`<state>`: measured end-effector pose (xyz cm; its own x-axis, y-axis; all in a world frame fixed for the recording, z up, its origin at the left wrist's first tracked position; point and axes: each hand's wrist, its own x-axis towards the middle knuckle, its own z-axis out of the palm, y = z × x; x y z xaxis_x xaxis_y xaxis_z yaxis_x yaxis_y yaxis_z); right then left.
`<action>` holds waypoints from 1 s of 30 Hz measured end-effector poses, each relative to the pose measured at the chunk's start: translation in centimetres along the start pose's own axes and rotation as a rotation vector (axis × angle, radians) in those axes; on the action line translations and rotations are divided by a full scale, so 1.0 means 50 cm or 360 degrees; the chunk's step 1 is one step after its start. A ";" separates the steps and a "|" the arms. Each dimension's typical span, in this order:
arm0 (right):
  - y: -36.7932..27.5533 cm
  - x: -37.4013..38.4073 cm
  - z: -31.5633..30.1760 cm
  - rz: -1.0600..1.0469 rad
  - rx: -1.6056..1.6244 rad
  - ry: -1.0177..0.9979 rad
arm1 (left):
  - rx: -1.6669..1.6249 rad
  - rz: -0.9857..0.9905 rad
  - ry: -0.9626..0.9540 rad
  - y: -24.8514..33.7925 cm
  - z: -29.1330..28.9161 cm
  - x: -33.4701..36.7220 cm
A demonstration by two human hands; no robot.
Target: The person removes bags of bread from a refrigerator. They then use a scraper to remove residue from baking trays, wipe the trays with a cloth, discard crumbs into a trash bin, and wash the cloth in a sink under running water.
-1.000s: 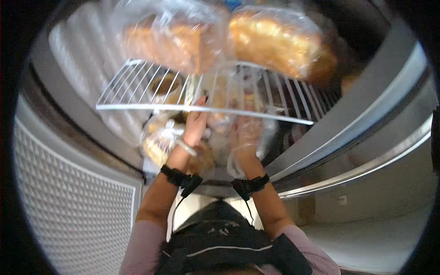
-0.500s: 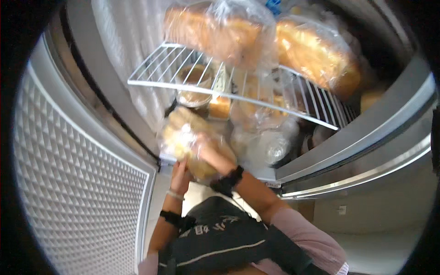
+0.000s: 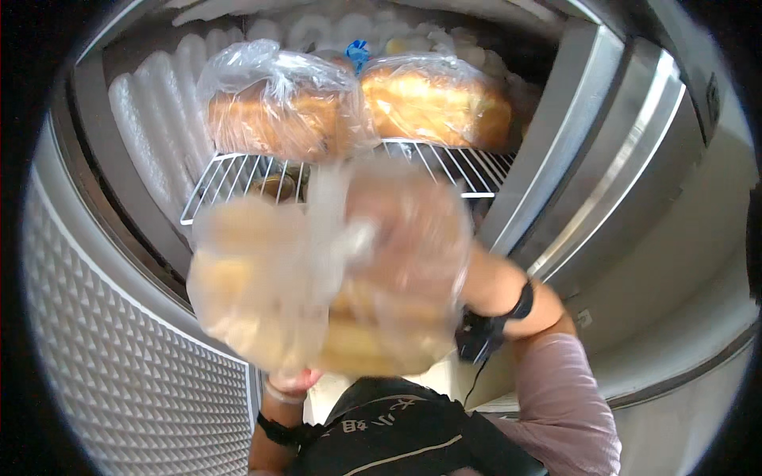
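Blurred bags (image 3: 266,293) veil the right hand (image 3: 401,222); left hand (image 3: 294,381) mostly hidden.

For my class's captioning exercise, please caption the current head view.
Bagged food, blurred, in the right hand, left hand at its lower edge, before a wire shelf bearing bagged loaves.

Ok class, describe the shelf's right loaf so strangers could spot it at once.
Inside the open fridge, find the white wire shelf. A bagged brownish loaf sits at left; the right loaf, also bagged, stands out by its brighter, more golden crust.
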<state>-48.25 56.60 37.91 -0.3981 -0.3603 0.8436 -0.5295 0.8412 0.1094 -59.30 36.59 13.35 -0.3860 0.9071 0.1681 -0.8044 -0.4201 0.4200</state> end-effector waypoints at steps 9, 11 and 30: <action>0.071 0.224 -0.195 0.1240 -0.1341 -0.0542 | 0.0540 0.0405 -0.0390 -0.023 0.317 0.315; 0.162 0.179 -0.191 0.1087 -0.1330 -0.0112 | 0.0459 0.0210 -0.0270 -0.056 0.323 0.383; 0.271 -0.018 -0.126 0.1295 -0.1565 0.0695 | -0.0195 -0.0376 -0.0337 -0.031 0.358 0.448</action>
<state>-50.36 70.86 41.92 0.0266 0.3769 0.9259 0.5666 0.7574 -0.3246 -58.62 58.05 32.46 -0.0904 0.9598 0.2658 -0.9138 -0.1860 0.3611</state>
